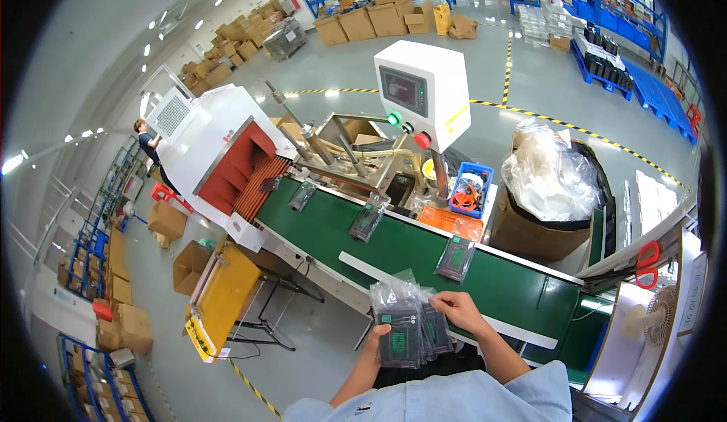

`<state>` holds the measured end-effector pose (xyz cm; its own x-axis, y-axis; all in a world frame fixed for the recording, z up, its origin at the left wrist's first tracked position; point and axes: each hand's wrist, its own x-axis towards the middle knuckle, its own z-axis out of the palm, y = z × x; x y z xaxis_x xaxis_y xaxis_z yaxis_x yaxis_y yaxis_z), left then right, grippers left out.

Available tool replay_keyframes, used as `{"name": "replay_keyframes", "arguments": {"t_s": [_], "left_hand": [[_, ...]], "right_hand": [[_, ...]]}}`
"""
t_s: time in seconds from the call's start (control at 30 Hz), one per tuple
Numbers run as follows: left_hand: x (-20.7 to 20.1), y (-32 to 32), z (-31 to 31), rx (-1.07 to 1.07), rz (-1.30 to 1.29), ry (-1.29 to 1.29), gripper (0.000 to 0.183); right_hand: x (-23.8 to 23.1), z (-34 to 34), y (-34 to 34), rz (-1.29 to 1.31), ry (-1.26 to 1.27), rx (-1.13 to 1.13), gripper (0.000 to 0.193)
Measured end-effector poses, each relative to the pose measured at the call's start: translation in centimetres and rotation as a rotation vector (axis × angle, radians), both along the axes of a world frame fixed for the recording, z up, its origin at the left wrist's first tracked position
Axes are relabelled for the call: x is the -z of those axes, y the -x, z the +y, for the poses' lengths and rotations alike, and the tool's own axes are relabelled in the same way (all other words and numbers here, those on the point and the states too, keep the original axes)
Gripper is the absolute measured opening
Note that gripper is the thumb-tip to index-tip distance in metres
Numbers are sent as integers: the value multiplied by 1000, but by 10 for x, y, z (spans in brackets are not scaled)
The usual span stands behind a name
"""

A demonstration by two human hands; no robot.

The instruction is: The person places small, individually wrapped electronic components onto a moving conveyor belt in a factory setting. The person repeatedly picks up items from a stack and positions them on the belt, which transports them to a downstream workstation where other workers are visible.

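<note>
Close to my body, my left hand (375, 342) grips a stack of flat dark packages (399, 340) in clear plastic bags, each with a green patch. My right hand (460, 313) is closed, fingertips pinching the bag edge of another such package (435, 331) at the stack's right side. The loose plastic tops stick up above the stack. Beyond my hands runs a green conveyor belt (322, 229). Several similar bagged packages lie spaced along it, one (455, 259) just past my right hand and another (369, 218) farther left.
A white machine (201, 138) with red curtain flaps stands at the belt's left end. Behind the belt are a control box (443, 93), a blue bin (471, 189) and an orange tray (452, 224). A carton of clear plastic (547, 172) stands right; red scissors (647, 264) hang nearby.
</note>
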<state>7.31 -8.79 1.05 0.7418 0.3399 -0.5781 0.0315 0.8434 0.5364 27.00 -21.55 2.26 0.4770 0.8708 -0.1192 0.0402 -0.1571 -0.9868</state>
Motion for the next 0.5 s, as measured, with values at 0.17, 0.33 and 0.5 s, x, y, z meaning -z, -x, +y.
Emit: {"name": "replay_keyframes", "arguments": {"t_s": [0.17, 0.33, 0.5], "left_hand": [[-8, -16, 14, -13, -145, 18, 56], [-46, -55, 2, -35, -329, 2, 70], [-31, -55, 17, -84, -395, 13, 80]], "right_hand": [[12, -16, 2, 123, 55, -31, 22], [24, -47, -12, 174, 27, 218, 22], [64, -118, -84, -122, 26, 899, 21]]}}
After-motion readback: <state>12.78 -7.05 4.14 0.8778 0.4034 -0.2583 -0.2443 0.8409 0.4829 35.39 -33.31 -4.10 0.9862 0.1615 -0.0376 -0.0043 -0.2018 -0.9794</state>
